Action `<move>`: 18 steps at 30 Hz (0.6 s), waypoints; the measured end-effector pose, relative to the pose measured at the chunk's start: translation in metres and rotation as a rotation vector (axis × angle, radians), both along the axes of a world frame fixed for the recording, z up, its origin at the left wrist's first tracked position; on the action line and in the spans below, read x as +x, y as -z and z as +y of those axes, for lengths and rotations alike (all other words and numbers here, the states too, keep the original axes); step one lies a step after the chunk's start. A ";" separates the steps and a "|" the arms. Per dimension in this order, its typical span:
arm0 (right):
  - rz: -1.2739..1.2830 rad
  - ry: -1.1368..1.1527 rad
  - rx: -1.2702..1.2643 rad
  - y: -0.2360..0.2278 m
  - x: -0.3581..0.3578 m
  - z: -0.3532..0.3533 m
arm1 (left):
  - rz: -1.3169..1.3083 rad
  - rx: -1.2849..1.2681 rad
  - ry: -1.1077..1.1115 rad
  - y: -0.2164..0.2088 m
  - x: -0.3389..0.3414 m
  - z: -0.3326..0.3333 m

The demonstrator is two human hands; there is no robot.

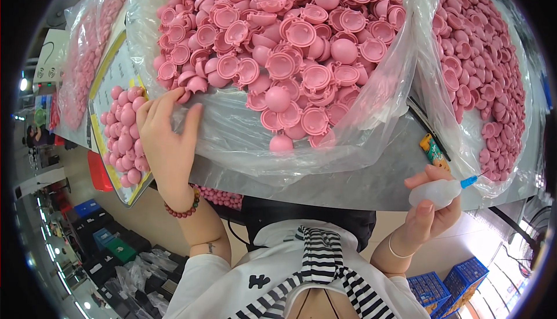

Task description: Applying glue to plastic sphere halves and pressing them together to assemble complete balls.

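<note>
On the left, my left hand point(166, 136) reaches to the edge of a heap of pink plastic ball shells point(281, 63). Its thumb stands apart from the fingers, and the fingertips touch or nearly touch a pink piece at the heap's edge. Many of the shells are hinged halves lying open; others are closed into balls. Beside that hand, a cluster of closed pink balls point(125, 136) rests on a board with yellow edging point(129, 196). At the right, my right hand point(436, 206) grips a small whitish squeeze bottle point(432, 193) with a blue needle tip pointing right.
Clear plastic sheeting point(261, 165) lies under the heap on a grey table point(383, 188). Another bag of pink shells point(481, 75) spreads at right. Near the right hand lie a patterned cylinder point(433, 150) and a dark, thin tool point(426, 123). Blue crates point(464, 278) stand below.
</note>
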State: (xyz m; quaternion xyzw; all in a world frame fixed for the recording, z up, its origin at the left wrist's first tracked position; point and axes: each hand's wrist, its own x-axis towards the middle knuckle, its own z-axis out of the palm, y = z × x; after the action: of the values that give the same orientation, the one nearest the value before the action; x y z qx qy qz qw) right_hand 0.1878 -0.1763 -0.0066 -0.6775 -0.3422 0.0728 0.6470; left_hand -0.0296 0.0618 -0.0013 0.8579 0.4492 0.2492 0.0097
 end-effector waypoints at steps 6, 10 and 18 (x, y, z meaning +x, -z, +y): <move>0.037 0.006 0.012 0.000 0.000 -0.005 | -0.113 0.060 0.049 -0.003 0.004 -0.010; 0.281 -0.110 0.067 -0.009 -0.010 -0.002 | -0.465 -0.007 0.337 -0.007 0.033 -0.044; 0.676 -0.612 0.406 -0.005 -0.034 0.016 | -0.669 -0.811 0.970 -0.003 0.064 -0.109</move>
State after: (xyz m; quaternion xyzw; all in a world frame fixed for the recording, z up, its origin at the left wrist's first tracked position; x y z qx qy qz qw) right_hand 0.1541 -0.1602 -0.0013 -0.3449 -0.3040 0.4068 0.7894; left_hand 0.0342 -0.0467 0.0021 0.7673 0.0471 0.2798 0.5750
